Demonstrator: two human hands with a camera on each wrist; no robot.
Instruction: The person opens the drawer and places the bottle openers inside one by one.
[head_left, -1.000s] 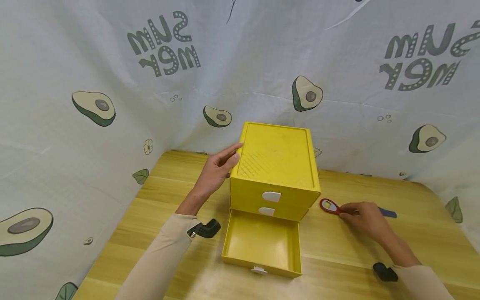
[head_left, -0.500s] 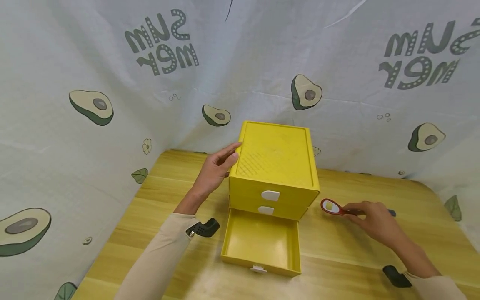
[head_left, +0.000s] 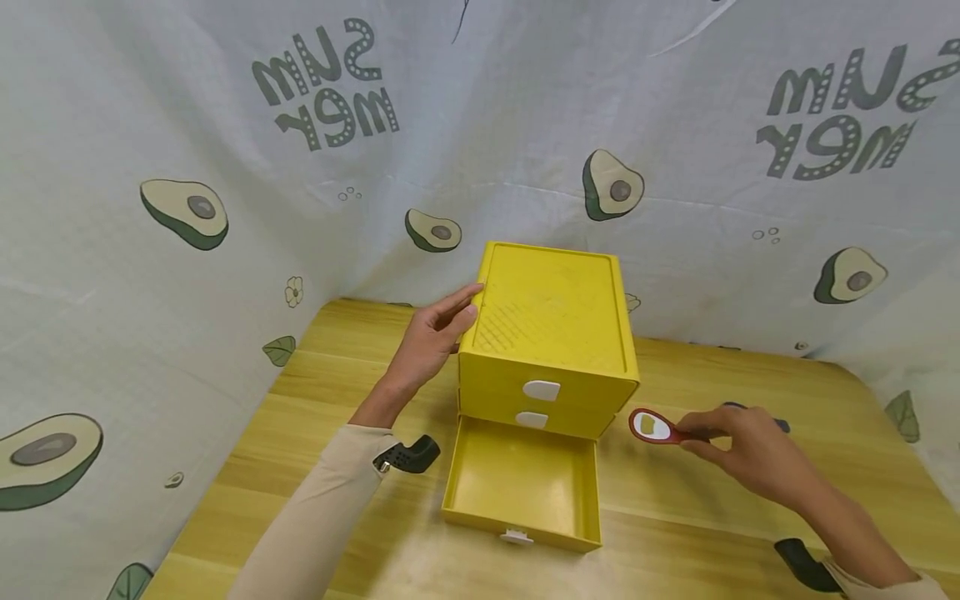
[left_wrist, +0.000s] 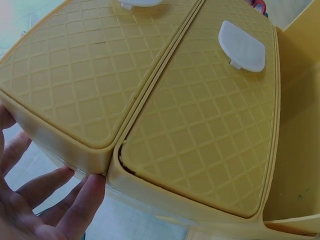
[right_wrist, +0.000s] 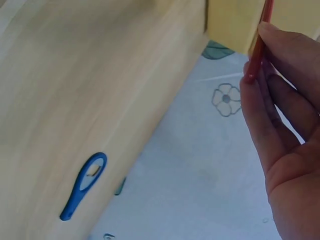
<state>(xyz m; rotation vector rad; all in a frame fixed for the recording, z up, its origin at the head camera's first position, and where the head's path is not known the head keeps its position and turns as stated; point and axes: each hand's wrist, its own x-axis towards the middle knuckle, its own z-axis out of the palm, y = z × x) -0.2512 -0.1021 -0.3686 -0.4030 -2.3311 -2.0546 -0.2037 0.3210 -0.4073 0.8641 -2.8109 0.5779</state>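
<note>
A yellow drawer cabinet [head_left: 555, 304] stands on the wooden table with its lowest drawer [head_left: 525, 475] pulled out and nothing lying in it. My left hand [head_left: 429, 343] rests against the cabinet's left side, its fingertips at the top edge in the head view. The left wrist view shows those fingertips [left_wrist: 95, 187] touching the corner by the seam between two closed drawers. In my right hand [head_left: 753, 454], thumb and fingers pinch the handle of a red bottle opener [head_left: 663, 430], raised over the table right of the cabinet. A blue bottle opener [right_wrist: 75, 199] lies on the table.
White tabs [head_left: 542, 391] mark the drawer fronts. A white curtain [head_left: 510, 125] printed with avocados hangs behind the table and along its left side. The table's far edge [right_wrist: 165, 112] shows in the right wrist view.
My right hand has lifted the red bottle opener from the table and drawn it a little toward me, uncovering more of the blue one. The left hand and cabinet have stayed put.
</note>
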